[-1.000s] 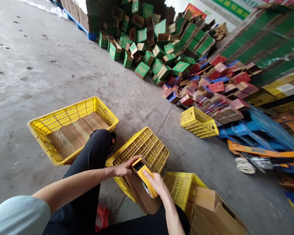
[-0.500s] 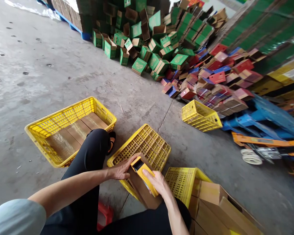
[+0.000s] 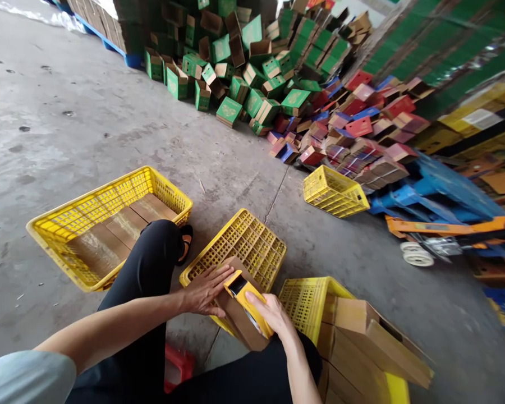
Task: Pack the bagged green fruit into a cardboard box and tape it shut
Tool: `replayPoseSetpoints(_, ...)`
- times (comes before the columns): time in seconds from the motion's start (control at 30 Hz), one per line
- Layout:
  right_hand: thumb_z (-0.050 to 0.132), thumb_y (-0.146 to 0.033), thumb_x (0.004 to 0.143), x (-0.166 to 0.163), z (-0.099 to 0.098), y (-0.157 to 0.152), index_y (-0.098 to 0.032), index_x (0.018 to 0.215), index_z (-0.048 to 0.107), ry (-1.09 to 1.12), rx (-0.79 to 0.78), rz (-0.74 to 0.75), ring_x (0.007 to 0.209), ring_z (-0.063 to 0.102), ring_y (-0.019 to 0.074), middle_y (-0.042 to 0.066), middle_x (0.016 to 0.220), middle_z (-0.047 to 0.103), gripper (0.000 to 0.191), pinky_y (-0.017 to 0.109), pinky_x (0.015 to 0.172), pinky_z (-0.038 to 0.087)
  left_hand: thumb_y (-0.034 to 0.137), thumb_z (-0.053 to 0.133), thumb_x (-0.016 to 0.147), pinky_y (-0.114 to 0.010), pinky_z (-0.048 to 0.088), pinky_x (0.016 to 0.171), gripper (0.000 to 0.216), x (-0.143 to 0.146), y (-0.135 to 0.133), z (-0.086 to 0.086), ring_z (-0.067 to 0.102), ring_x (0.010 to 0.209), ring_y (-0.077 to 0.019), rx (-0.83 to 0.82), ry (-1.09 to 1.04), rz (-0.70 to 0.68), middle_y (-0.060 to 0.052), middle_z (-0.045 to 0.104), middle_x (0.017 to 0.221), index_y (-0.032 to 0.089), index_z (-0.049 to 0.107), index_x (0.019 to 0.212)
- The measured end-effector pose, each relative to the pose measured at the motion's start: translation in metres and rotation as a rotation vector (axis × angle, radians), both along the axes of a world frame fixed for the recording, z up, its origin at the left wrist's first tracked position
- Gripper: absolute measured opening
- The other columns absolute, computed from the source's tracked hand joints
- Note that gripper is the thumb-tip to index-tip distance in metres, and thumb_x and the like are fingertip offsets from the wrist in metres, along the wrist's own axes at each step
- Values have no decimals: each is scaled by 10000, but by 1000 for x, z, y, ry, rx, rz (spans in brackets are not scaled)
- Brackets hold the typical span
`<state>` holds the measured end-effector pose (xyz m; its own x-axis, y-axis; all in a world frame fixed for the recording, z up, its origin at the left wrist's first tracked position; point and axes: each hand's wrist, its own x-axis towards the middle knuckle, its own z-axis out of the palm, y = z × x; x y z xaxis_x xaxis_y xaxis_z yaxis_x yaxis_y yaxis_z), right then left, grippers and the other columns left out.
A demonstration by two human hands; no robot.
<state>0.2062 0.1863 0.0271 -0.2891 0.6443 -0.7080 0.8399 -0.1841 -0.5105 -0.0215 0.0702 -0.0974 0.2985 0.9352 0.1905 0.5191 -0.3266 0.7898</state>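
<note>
A long brown cardboard box [image 3: 243, 325] rests on an upturned yellow crate [image 3: 252, 241], tilted down toward my right knee. My left hand [image 3: 204, 290] lies on the box's far left side, its fingers stretched out over the top. A yellow tape dispenser [image 3: 247, 297] with a dark opening at its far end is pressed along the box. My right hand [image 3: 271, 314] is closed around the near part of that dispenser, thumb on top. The underside of the dispenser is hidden.
On my left stands a yellow crate [image 3: 105, 188] with taped cardboard boxes [image 3: 124, 224]. A tipped yellow crate [image 3: 309, 303] on my right holds more cartons [image 3: 362, 353]. Farther off are another yellow crate [image 3: 334, 191], piled green boxes [image 3: 229, 109], red boxes [image 3: 359, 126] and an orange-and-blue pallet jack [image 3: 429, 227].
My left hand has spread its fingers, which were more curled round the box's edge. The right hand still holds the dispenser on the box. The whole view has shifted slightly.
</note>
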Motion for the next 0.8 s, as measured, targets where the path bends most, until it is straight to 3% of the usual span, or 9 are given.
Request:
replayPoseSetpoints(0.2, 678, -547, 918, -2, -2, 7, -196, 730, 600, -6, -16, 60, 428, 663, 201, 37, 499, 620, 406, 249, 389, 516, 791, 526, 922, -562, 206, 1278, 1159, -2, 8, -9, 226, 1602, -407, 129, 290, -17, -211, 231, 1738, 191, -91, 1698)
replayPoseSetpoints(0.6, 639, -644, 893, 10, 0, -1, -207, 754, 636, 79, -60, 30, 486, 684, 232, 85, 568, 669, 459, 319, 437, 551, 857, 421, 912, -520, 112, 1297, 1147, -4, 11, 2, 248, 1605, -359, 164, 483, -43, -172, 228, 1744, 174, -54, 1702)
replayPoseSetpoints(0.8, 609, -692, 902, 46, 7, -12, -206, 751, 645, 78, -39, -27, 529, 691, 226, 88, 641, 673, 510, 320, 465, 560, 860, 432, 903, -527, 129, 1290, 1166, 2, 11, -3, 264, 1597, -374, 184, 528, -68, -176, 233, 1741, 167, -62, 1700)
